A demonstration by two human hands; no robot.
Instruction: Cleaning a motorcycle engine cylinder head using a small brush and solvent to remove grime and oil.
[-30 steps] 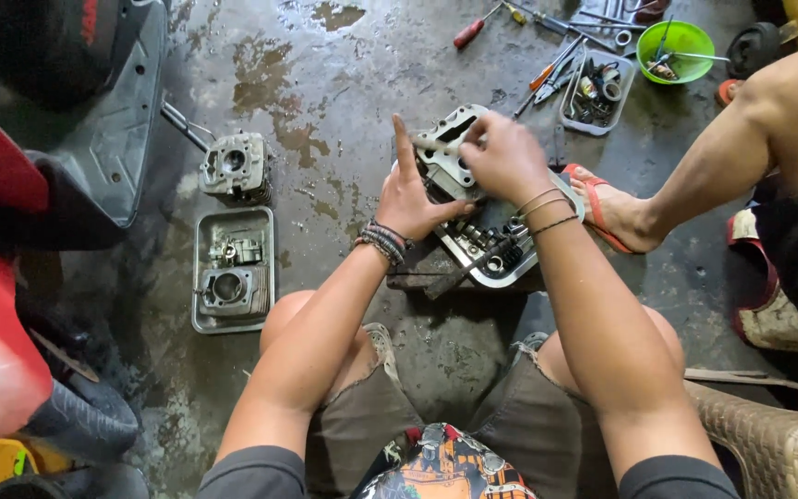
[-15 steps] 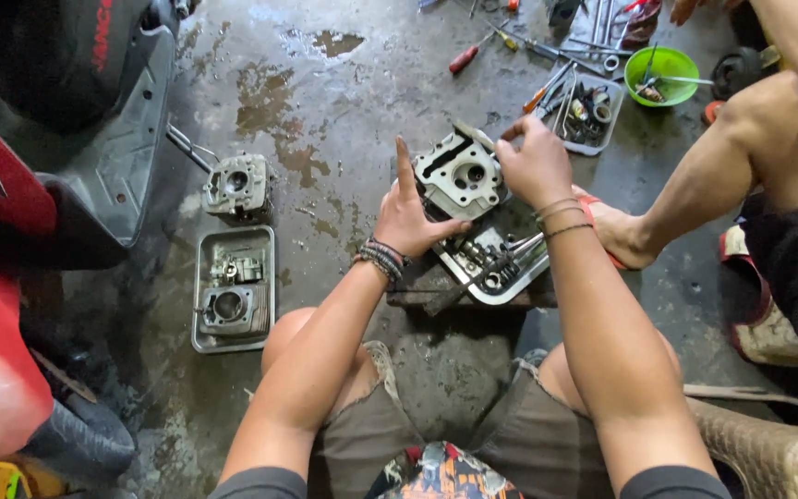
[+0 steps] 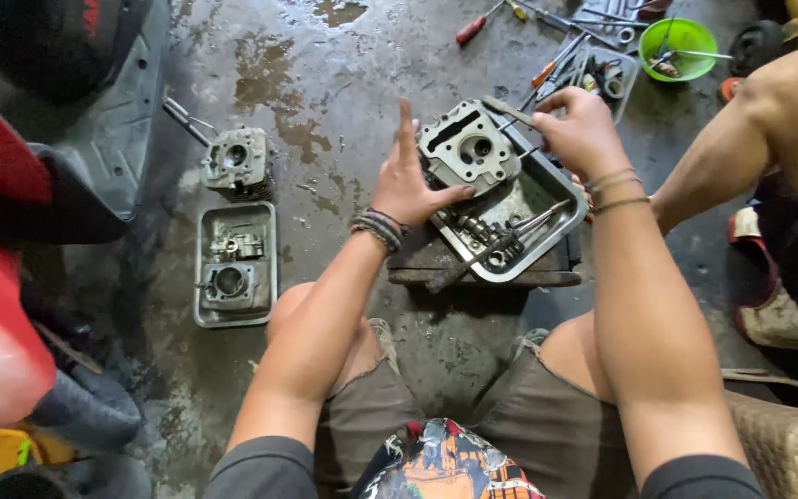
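A grey metal cylinder head stands tilted at the far end of a steel tray, which rests on a dark wooden block. My left hand braces the head's left side, thumb pressed on it and fingers stretched straight up. At the head's upper right corner, my right hand is closed around a thin metal tool. Loose bolts and tools lie in the tray in front of the head.
A second engine part sits on the wet concrete, with a smaller tray of parts below it. A scooter body fills the left. Screwdrivers, a parts tray and a green bowl lie far right, beside another person.
My right hand has come off the top of the cylinder head and moved to its right corner, uncovering it. My left hand stays against the left side.
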